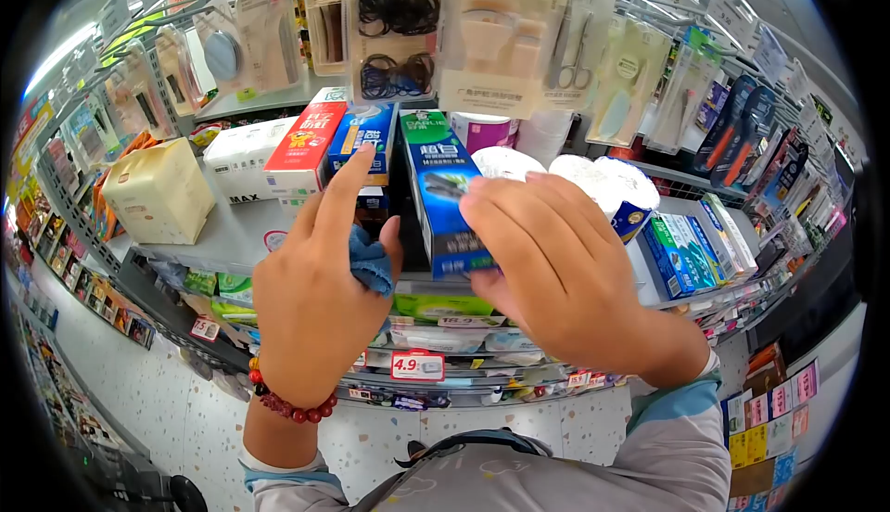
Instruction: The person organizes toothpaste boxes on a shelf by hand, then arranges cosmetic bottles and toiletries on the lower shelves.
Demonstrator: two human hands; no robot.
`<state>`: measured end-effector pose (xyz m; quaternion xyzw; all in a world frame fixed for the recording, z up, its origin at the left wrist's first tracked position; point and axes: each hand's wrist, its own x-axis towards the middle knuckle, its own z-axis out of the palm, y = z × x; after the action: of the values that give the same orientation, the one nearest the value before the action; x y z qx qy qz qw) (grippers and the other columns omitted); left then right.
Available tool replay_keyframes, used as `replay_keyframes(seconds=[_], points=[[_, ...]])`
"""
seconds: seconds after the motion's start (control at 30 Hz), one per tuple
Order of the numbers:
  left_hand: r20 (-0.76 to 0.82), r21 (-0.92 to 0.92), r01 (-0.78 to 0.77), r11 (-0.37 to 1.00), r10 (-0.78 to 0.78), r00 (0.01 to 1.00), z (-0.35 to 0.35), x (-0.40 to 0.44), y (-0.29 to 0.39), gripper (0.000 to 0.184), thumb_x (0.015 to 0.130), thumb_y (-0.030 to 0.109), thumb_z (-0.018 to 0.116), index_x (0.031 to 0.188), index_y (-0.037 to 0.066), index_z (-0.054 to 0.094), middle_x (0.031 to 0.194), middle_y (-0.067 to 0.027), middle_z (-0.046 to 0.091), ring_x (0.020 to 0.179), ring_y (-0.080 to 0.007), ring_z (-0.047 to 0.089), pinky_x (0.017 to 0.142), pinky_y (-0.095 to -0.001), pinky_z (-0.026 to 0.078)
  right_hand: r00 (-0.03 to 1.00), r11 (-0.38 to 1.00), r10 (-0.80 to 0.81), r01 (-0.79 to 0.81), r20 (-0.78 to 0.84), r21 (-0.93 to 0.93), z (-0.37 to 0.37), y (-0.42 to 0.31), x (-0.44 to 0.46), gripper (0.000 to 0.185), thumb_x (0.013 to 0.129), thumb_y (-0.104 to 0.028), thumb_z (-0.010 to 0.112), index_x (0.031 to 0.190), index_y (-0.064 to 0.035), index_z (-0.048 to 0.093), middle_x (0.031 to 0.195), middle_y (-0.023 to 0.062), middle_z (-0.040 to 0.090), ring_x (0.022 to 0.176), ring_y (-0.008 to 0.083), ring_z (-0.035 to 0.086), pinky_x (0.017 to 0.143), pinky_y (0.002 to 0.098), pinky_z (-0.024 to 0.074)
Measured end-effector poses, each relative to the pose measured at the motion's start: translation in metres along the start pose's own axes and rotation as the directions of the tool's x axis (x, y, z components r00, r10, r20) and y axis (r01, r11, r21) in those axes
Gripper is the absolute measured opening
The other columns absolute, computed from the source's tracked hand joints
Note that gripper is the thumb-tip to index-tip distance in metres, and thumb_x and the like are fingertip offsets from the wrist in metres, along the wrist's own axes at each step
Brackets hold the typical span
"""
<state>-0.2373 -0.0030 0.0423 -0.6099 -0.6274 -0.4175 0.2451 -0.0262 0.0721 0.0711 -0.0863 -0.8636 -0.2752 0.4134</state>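
Observation:
My right hand (565,262) grips a blue and green Darlie toothpaste box (436,183) by its near right side; the box slants over the shelf. A crumpled blue cloth (372,262) is tucked between the thumb and palm of my left hand (324,299). The left index finger stretches out to a small blue box (363,136), though I cannot tell whether it presses on it. Against that box stands a red and white box (306,146). White rolls (579,178) sit just beyond my right hand.
Hair ties (399,39) and other carded goods hang on hooks above the shelf. A cream tissue pack (156,195) and a white pack (248,160) stand at left, more toothpaste boxes (681,252) at right. A price tag (417,365) marks a lower shelf.

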Motion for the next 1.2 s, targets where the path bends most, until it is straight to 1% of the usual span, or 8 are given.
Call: replay_keyframes(seconds=[0.17,0.3,0.43,0.53,0.67,0.83,0.93,1.2], points=[[0.015,-0.048,0.038,0.998,-0.038,0.999,-0.005,0.002,0.008,0.057,0.090,0.015,0.080,0.144,0.012,0.061,0.095,-0.0092,0.071,0.074,-0.0299,0.070,0.062,-0.0408,0.056,0.999,0.996,0.018,-0.015,-0.035,0.084,-0.043,-0.003,-0.020,0.062,0.071,-0.012,0.091,0.126,0.0015,0.066,0.122,0.0230,0.072,0.103,0.0348,0.075,0.092,0.0480,0.0610],[-0.072,-0.361,-0.087,0.928,0.066,0.995,-0.010,-0.010,0.014,0.051,0.095,-0.003,0.068,0.145,-0.004,0.057,0.084,-0.0055,0.066,0.078,-0.0133,0.063,0.077,-0.0270,0.051,0.972,0.990,-0.028,0.060,-0.234,0.127,-0.066,0.002,-0.050,0.031,0.088,-0.017,0.086,0.105,-0.0044,0.062,0.117,0.0227,0.073,0.087,0.0343,0.078,0.082,0.0483,0.0647],[0.343,-0.869,0.376,0.323,-0.157,0.926,-0.011,-0.039,0.035,0.078,0.093,0.027,0.078,0.152,-0.013,0.046,0.126,-0.0218,0.069,0.115,-0.0259,0.067,0.102,-0.0401,0.050,0.961,0.879,0.106,0.030,-0.256,0.476,-0.097,0.000,-0.109,0.026,0.091,-0.006,0.077,0.113,0.0053,0.069,0.119,0.0281,0.073,0.097,0.0421,0.078,0.088,0.0520,0.0633],[0.606,-0.792,0.608,0.052,-0.042,0.794,0.002,-0.048,0.063,0.111,0.085,0.049,0.086,0.158,-0.015,0.033,0.134,-0.0246,0.066,0.128,-0.0282,0.064,0.112,-0.0397,0.045,0.923,0.455,0.363,-0.059,-0.125,0.889,-0.118,-0.008,-0.164,0.023,0.095,-0.005,0.076,0.115,0.0070,0.071,0.123,0.0336,0.070,0.107,0.0491,0.074,0.094,0.0592,0.0602],[0.782,-0.593,0.803,-0.053,0.200,0.590,0.037,-0.057,0.088,0.098,0.073,0.030,0.096,0.148,-0.013,0.049,0.132,-0.0193,0.069,0.119,-0.0226,0.068,0.106,-0.0346,0.049,0.623,0.073,0.782,-0.042,-0.031,0.996,-0.122,-0.037,-0.225,0.026,0.091,-0.003,0.082,0.116,-0.0001,0.073,0.127,0.0314,0.068,0.118,0.0459,0.070,0.101,0.0566,0.0582],[0.660,-0.751,0.659,0.034,0.062,0.749,0.079,-0.076,0.152,0.081,0.072,0.026,0.096,0.132,-0.007,0.053,0.121,-0.0181,0.070,0.113,-0.0231,0.070,0.098,-0.0355,0.054,0.230,0.035,0.968,-0.518,0.099,0.854,-0.140,-0.035,-0.269,0.069,0.091,-0.028,0.084,0.145,-0.0037,0.050,0.146,0.0351,0.055,0.130,0.0409,0.065,0.104,0.0509,0.0579],[0.450,-0.874,0.429,0.229,0.046,0.892,0.104,-0.085,0.199,0.086,0.076,0.043,0.092,0.133,-0.005,0.048,0.120,-0.0176,0.065,0.111,-0.0260,0.069,0.098,-0.0399,0.054,0.043,-0.298,0.943,-0.325,0.329,0.898,-0.142,-0.020,-0.282,0.094,0.094,-0.035,0.081,0.163,0.0009,0.029,0.158,0.0324,0.047,0.133,0.0347,0.063,0.110,0.0472,0.0541],[-0.032,-0.933,-0.182,0.309,0.433,0.901,0.178,-0.106,0.267,0.076,0.095,0.031,0.082,0.142,0.001,0.031,0.136,-0.0359,0.057,0.115,-0.0360,0.069,0.097,-0.0436,0.060,-0.182,-0.376,0.917,-0.102,0.354,0.921,-0.152,0.056,-0.306,0.075,0.099,-0.013,0.075,0.160,-0.0006,0.033,0.148,0.0167,0.053,0.132,0.0278,0.061,0.102,0.0444,0.0583]])
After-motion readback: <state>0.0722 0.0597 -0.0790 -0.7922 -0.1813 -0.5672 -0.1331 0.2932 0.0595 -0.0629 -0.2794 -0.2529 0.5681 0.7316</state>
